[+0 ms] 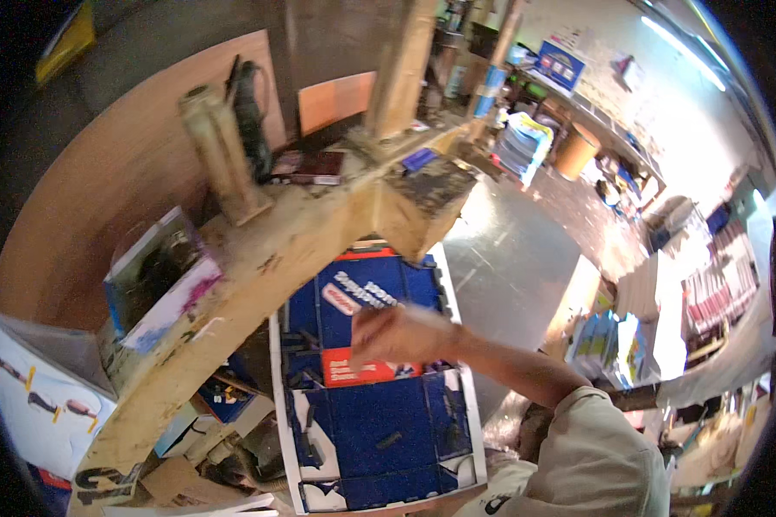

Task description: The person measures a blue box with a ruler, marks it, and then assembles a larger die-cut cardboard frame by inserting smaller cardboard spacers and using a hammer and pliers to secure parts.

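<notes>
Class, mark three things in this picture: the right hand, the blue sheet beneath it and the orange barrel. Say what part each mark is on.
Right hand (pixel 398 336), head view: middle of the hand
Blue sheet (pixel 362 422), head view: lower panel
Orange barrel (pixel 577 153), head view: its side

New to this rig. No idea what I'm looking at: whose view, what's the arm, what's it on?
There is no robot here: a person works bare-handed. The one picture comes from the left of two wide fisheye cameras worn on the head, so straight edges bend near the rim.

The person's right hand comes in from the lower right, past a pale sleeve. It is over a blue printed sheet with a red panel and pale edges. The hand is blurred, so I can't tell whether it grips anything. The left hand isn't in view.

A wooden beam curves across the left; a grey metal surface lies to the right.
</notes>
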Motion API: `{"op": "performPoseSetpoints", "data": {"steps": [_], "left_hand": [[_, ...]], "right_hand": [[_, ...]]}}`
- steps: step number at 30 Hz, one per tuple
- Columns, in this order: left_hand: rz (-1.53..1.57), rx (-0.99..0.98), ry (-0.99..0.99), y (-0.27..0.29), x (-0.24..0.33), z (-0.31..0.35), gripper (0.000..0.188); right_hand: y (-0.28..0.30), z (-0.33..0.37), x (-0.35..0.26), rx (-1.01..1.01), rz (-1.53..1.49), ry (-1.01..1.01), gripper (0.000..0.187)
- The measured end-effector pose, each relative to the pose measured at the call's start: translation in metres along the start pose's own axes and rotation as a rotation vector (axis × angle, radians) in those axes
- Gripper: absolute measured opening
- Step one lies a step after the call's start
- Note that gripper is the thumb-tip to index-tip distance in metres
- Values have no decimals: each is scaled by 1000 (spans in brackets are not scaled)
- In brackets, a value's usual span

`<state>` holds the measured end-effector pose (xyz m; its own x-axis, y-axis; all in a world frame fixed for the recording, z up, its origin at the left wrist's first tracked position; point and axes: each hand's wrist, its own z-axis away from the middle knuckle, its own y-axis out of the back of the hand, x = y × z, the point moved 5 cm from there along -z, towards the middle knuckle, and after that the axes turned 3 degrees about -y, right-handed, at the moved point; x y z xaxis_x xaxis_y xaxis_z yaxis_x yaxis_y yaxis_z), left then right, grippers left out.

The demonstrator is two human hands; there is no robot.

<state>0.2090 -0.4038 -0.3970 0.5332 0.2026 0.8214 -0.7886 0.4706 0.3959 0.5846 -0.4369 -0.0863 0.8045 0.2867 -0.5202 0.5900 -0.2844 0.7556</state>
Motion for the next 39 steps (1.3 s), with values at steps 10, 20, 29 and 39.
{"op": "performPoseSetpoints", "data": {"steps": [10, 20, 29, 39], "left_hand": [[-3, -221, -165, -93, 91, 27, 52], [98, -231, -141, -251, 142, 147, 58], [352, -35, 73, -356, 145, 248, 62], [667, 370, 337, -429, 114, 265, 68]], "right_hand": [[199, 49, 80, 382, 875, -528, 28], [134, 360, -14, 474, 370, -375, 19], [182, 753, 16, 404, -66, -1514, 27], [324, 845, 299, 682, -98, -1215, 14]]}}
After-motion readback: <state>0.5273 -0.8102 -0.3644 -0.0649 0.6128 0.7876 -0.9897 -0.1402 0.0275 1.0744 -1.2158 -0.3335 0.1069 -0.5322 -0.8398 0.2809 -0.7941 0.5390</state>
